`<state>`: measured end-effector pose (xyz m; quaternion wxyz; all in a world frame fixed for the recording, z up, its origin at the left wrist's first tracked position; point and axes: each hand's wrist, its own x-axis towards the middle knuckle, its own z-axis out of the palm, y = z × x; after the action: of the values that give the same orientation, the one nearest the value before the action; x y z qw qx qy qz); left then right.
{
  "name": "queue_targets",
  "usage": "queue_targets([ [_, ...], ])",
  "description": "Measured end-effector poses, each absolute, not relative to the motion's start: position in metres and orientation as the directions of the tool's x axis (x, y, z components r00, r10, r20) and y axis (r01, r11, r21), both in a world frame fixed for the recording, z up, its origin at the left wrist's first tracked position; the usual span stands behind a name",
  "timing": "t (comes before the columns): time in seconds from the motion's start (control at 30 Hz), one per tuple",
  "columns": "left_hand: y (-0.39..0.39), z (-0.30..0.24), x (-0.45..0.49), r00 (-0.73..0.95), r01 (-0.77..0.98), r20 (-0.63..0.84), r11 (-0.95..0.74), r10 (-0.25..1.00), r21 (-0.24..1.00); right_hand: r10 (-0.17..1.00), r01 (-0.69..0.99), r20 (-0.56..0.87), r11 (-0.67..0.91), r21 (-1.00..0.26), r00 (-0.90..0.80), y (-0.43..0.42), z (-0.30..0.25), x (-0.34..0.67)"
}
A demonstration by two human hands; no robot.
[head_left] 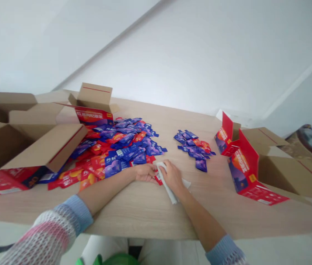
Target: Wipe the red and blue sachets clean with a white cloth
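Note:
Near the middle of the table, my left hand (145, 172) is closed on a red sachet (158, 179), only part of which shows. My right hand (173, 176) grips a white cloth (169, 189) and presses it against that sachet; one end of the cloth trails onto the tabletop. Left of my hands spreads a big heap of purple and red sachets (128, 140), its front edge reaching my left wrist. Beyond my right hand lies a smaller pile of mostly purple sachets (193, 143), with a few red ones among them.
Open cardboard boxes stand at the left, a large one (28, 147) in front and a red-fronted one (93, 114) behind the heap. Two more open red boxes (244, 171) (224, 136) stand at the right. The wooden table (144, 217) meets a white wall (200, 55). A container (310, 140) sits at the far right.

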<state>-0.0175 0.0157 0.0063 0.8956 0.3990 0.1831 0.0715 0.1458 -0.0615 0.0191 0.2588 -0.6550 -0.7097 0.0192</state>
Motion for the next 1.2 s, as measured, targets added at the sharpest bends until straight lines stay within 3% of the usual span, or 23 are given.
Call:
queue_targets([
  [0.1, 0.017, 0.003, -0.017, 0.936, 0.033, -0.267, 0.694, 0.232, 0.719, 0.954, 0.943, 0.249, -0.084, -0.321, 0.170, -0.052, 0.017, 0.159],
  [0.27, 0.019, -0.001, -0.018, 0.938, 0.041, -0.275, 0.721, 0.211, 0.692, 0.916, 0.919, 0.163, -0.328, -0.221, 0.366, -0.039, 0.016, 0.195],
  [0.43, 0.019, -0.001, -0.016, 0.922, 0.016, -0.305, 0.762, 0.239, 0.647, 0.839, 0.854, 0.226, -0.422, -0.304, 0.495, -0.042, 0.021, 0.216],
  [0.53, 0.021, 0.001, -0.015, 0.918, 0.021, -0.326, 0.795, 0.225, 0.606, 0.767, 0.826, 0.375, -0.342, -0.449, 0.521, -0.050, 0.031, 0.211],
  [0.63, 0.022, 0.002, -0.014, 0.933, 0.015, -0.306, 0.828, 0.190, 0.560, 0.699, 0.788, 0.521, -0.100, -0.607, 0.490, -0.061, 0.046, 0.197],
  [0.73, 0.022, 0.003, -0.014, 0.926, 0.009, -0.320, 0.838, 0.199, 0.546, 0.700, 0.708, 0.572, 0.135, -0.694, 0.427, -0.070, 0.055, 0.184],
  [0.8, 0.020, 0.003, -0.013, 0.907, 0.004, -0.352, 0.830, 0.232, 0.558, 0.727, 0.679, 0.557, 0.173, -0.713, 0.401, -0.071, 0.051, 0.177],
  [0.9, 0.017, 0.003, -0.012, 0.889, -0.005, -0.368, 0.810, 0.272, 0.586, 0.803, 0.716, 0.519, 0.175, -0.675, 0.293, -0.068, 0.030, 0.164],
  [1.07, 0.015, 0.007, -0.014, 0.893, -0.011, -0.342, 0.776, 0.291, 0.631, 0.897, 0.860, 0.442, 0.227, -0.457, -0.002, -0.060, 0.002, 0.148],
  [1.2, 0.015, 0.010, -0.015, 0.901, 0.016, -0.335, 0.750, 0.276, 0.661, 0.934, 0.911, 0.357, 0.151, -0.384, -0.004, -0.050, 0.005, 0.159],
])
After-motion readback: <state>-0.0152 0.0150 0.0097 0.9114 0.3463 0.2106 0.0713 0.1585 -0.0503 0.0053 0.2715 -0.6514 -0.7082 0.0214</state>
